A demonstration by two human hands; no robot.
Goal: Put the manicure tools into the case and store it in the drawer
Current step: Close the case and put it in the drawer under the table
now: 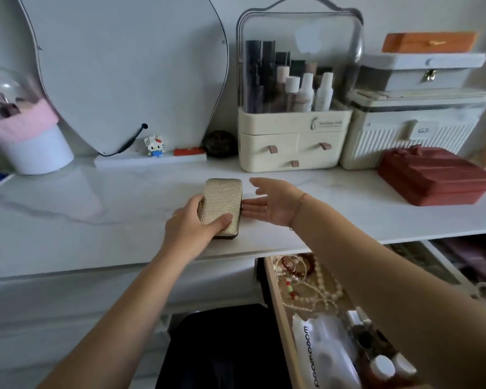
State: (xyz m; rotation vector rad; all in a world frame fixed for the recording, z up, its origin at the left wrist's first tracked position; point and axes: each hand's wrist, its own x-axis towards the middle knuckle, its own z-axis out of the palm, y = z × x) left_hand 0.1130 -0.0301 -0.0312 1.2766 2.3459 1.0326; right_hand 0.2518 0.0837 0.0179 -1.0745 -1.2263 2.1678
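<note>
Gold textured case (220, 204) lies closed on the white marble tabletop (96, 214), a little left of centre, long axis running far to near. No loose manicure tools visible anywhere on the top. Judgement: packing is done and the storing step is in hand.

Left hand (188, 224) grips the case's near-left end, fingers wrapped over the left edge and thumb laid across the near top.

Right hand (270, 204) is spread, palm turned leftward, fingers straight. Its fingertips are at the case's right edge; touching or just beside, cannot tell.

Drawer (281, 318) stands open at near right, below the tabletop, already crowded with bead strings (312, 287) and small bottles.

Next move likely calls for lifting the case clear, bringing it near and right, and lowering it into a free spot among that clutter.
</note>
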